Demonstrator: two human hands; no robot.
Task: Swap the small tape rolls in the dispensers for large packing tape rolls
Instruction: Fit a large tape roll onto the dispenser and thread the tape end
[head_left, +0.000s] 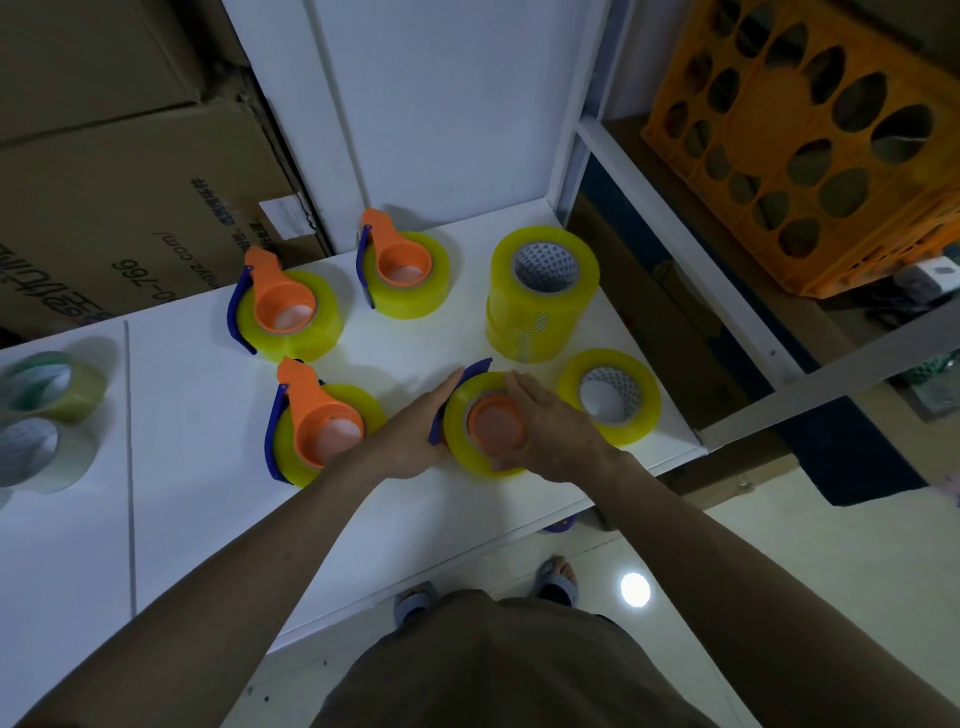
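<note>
fingers of both hands, left hand (415, 436) & right hand (550, 426), curl round yellow roll (462, 447) w/ orange hub (496, 423) inside, prob to steady it while seating on white table (208, 519).

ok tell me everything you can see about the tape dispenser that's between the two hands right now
The orange-and-blue plastic tape dispenser lies flat near the front edge of the white table, loaded with a thick roll of yellowish clear packing tape. Its round orange hub faces up through the roll's core, and a blue blade guard shows at the upper left. The left hand grips the blue side; the right hand cups the roll's right side.
</note>
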